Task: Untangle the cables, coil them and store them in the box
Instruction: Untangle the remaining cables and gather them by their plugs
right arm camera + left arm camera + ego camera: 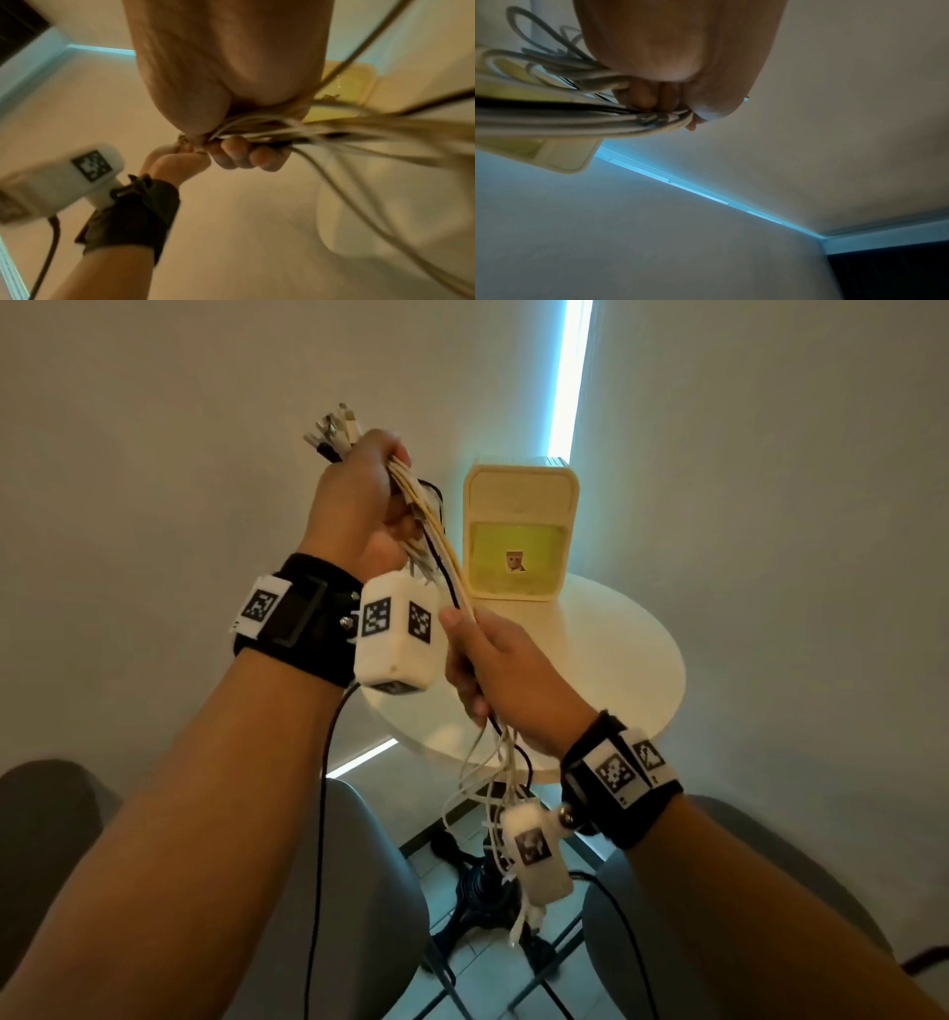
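A bundle of several white, yellowish and black cables [436,557] runs taut between my two hands in front of me. My left hand [364,495] is raised and grips the bundle near its plug ends [334,433], which stick out above the fist. My right hand [482,660] is lower and to the right, fingers curled round the same bundle [270,125]. Below it the loose cable tails [493,783] hang down past the table edge. In the left wrist view the cables [577,119] pass under my curled fingers. The cream box [518,528] stands upright on the table behind the cables.
The round white table [616,670] stands on a black pedestal base [477,891] over a tiled floor. Grey chairs [369,865] flank my arms on both sides. A lit strip [570,377] runs up the wall corner behind the box.
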